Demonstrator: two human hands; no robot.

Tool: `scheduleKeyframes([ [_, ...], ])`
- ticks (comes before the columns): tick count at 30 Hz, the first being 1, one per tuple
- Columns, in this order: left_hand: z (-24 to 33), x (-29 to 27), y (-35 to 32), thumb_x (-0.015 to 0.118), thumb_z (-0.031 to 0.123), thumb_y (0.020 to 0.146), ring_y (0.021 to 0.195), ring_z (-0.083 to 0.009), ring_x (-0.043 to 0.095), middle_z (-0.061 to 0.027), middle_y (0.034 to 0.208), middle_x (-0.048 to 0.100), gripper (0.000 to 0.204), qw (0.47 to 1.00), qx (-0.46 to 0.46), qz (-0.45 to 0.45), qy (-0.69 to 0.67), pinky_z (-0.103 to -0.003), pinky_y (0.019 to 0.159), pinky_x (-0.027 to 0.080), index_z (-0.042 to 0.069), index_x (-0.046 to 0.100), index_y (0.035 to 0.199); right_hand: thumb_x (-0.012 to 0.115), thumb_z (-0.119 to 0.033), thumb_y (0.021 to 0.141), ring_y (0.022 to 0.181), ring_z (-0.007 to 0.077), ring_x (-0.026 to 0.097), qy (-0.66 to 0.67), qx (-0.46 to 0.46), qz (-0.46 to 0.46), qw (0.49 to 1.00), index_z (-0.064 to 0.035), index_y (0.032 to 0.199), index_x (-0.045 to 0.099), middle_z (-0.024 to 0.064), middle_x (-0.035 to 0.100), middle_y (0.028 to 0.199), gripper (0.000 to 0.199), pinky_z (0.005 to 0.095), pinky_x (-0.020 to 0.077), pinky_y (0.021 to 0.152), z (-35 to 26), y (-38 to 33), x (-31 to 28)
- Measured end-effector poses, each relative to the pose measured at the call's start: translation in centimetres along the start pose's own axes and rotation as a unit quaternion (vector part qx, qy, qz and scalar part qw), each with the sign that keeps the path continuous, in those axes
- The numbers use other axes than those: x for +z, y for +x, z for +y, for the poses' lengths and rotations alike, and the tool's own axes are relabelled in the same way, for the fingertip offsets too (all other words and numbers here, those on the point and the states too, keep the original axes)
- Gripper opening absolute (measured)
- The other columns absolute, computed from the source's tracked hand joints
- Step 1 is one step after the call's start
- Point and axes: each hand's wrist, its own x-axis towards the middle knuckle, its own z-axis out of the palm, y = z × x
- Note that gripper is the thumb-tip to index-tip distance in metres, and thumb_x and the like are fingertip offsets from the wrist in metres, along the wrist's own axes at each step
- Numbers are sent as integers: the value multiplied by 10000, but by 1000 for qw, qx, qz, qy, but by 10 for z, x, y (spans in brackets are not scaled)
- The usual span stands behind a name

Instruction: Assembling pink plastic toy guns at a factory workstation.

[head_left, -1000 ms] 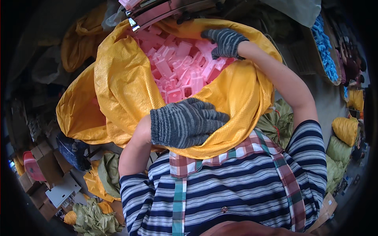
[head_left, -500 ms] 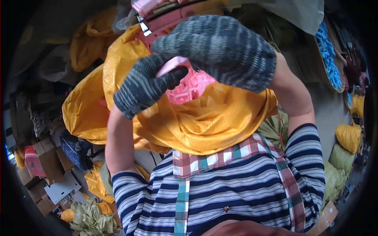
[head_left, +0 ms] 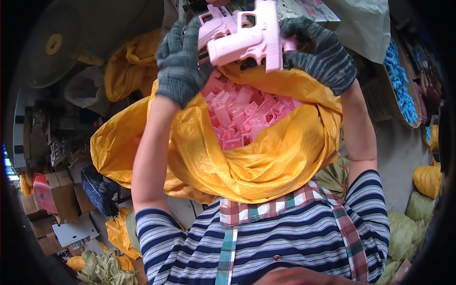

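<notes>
In front of me at the top are pink toy pistols: one (head_left: 247,45) stands foremost, grip toward the left, and another (head_left: 218,23) shows behind it. My left hand (head_left: 178,64), in a dark grey knitted glove, is beside their grips with its fingers stretched upward; its thumb is partly hidden. On the other side, my gloved right hand (head_left: 325,59) curls its fingers and thumb around a pink plastic piece (head_left: 289,43), partly covered by the front pistol. Below the hands, a yellow woven sack (head_left: 256,175) gapes wide, holding many small pink plastic parts (head_left: 247,111).
A long container of blue pieces (head_left: 399,80) stands at the right. Yellow and green sacks (head_left: 411,209) lie lower right. Cardboard boxes (head_left: 64,194), a red tub (head_left: 43,192) and a white panel (head_left: 76,231) are at the left, with a fan (head_left: 54,45) above.
My hands were close together over the sack, the left with a pale pink piece. They have moved apart, and the pink toy pistols now show between them. The view has shifted slightly.
</notes>
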Motion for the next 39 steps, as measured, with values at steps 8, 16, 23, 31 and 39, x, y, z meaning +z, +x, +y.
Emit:
scheduleKeyframes([
  [8,0,-8,36,578,376,800,1002,-337,532,-165,1081,563,561,954,-117,-221,166,-422,929,389,89,441,1262,688,-27,724,858,121,590,189,50,14,981,-53,1108,558,51,618,927,406,267,495,775,13,-1,7],
  [16,-21,-98,-73,622,315,775,1013,-322,520,-143,1134,549,584,898,-313,-213,223,-444,863,406,73,432,1271,667,-224,787,1113,188,506,76,-39,-67,994,-124,1179,570,50,547,1206,417,317,403,956,52,58,35],
  [23,-15,-125,-99,681,238,718,1067,-337,510,-192,1143,537,607,916,-233,-202,257,-413,935,387,48,459,1250,614,-162,829,1043,227,556,-1,-96,-27,995,-71,1171,550,104,582,1142,359,311,444,897,71,91,40],
  [31,83,-44,-84,572,305,806,1021,-331,531,-180,1064,581,437,901,3,-333,-277,-402,912,389,59,526,1163,673,-107,743,946,253,605,56,10,-412,910,-48,1074,599,123,633,1011,345,334,474,827,33,18,92],
  [39,90,-54,-91,544,193,813,745,-311,599,-140,778,621,233,799,116,-453,-378,-381,713,465,37,586,980,666,-68,671,904,333,582,-112,7,-426,898,-98,1050,597,152,618,971,386,379,470,787,71,-37,150],
])
